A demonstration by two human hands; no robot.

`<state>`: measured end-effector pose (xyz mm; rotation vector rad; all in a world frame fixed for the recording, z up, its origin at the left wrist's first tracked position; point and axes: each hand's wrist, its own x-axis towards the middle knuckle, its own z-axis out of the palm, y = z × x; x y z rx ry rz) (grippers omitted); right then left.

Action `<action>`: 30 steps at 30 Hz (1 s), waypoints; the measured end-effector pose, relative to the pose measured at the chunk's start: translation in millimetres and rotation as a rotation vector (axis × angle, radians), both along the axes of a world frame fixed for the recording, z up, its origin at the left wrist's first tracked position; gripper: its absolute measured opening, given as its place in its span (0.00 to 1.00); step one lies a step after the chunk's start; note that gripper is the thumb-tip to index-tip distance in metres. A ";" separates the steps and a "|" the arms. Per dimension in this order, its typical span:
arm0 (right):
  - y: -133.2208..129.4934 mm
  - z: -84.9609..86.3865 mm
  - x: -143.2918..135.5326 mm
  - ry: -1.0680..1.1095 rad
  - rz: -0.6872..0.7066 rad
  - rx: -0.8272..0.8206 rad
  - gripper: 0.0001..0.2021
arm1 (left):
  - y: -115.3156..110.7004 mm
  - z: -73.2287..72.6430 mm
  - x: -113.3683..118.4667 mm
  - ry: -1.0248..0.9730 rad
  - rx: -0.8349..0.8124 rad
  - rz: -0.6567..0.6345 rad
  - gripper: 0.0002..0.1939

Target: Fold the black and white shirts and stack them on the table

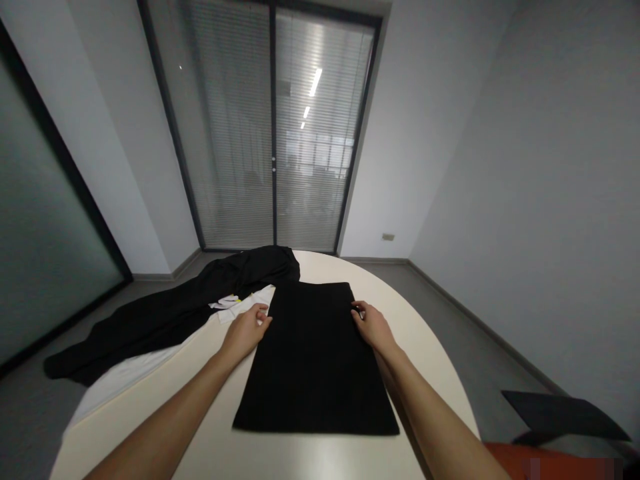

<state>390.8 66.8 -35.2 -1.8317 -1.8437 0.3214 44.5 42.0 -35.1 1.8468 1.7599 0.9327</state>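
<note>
A black skirt-like garment [317, 367] lies flat on the pale round table [210, 427], narrower at its far end and wider toward me. My left hand [249, 330] is at its left edge, fingers curled and fingertips meeting the fabric. On the opposite edge, a little below the far corner, my right hand [371, 323] pinches the cloth between thumb and fingers. Both hands are near the garment's upper part.
A crumpled black garment [165, 320] drapes over the table's left side, with white cloth [135, 373] and tags [227, 302] beside it. A dark chair back [565, 413] and an orange-red seat [545, 460] stand at lower right. Glass doors with blinds [230, 133] are ahead.
</note>
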 end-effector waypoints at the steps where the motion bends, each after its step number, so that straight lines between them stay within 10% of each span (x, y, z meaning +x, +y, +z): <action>1: 1.1 -0.5 0.8 0.011 -0.005 0.003 0.18 | 1.2 -0.3 0.3 -0.028 -0.008 0.010 0.17; 17: 11.0 4.9 -3.7 -0.058 -0.194 -0.133 0.20 | 10.7 4.7 1.8 -0.466 -0.163 -0.123 0.14; 26: 17.2 17.0 5.8 0.383 0.028 0.055 0.12 | 3.8 13.4 7.8 -0.615 -0.199 -0.081 0.17; 30: 4.1 32.6 5.2 0.658 0.078 -0.106 0.15 | -6.0 26.0 12.0 -0.680 -0.297 -0.062 0.15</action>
